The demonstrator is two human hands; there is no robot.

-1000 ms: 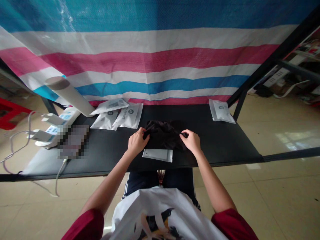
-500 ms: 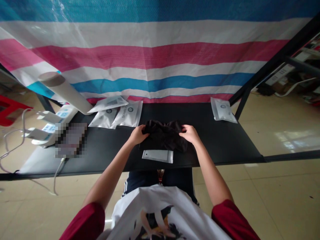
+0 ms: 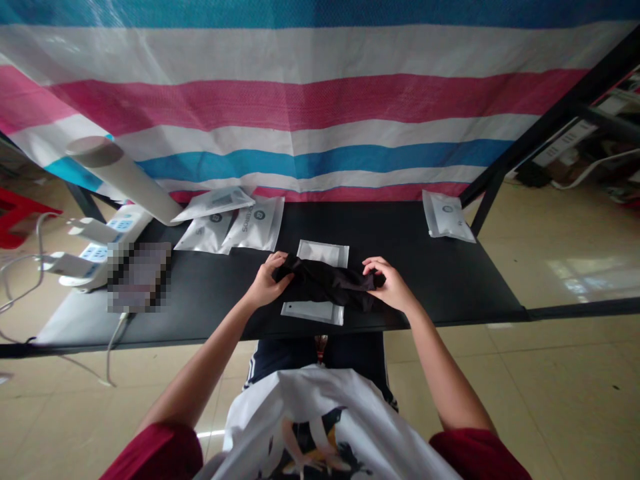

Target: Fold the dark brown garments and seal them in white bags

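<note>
Loosely bunched cloth (image 3: 327, 283) (black), long, creased

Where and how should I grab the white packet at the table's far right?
The white packet is probably best pinched by its left edge, coming from the left with the right hand, once that releases the dark cloth. The packet lies on the table, that edge facing the hand, its right side close to the black frame.

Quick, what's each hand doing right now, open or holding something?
Left hand: closed, holding the left end of the black cloth.
Right hand: closed, holding the cloth's right end.
</note>
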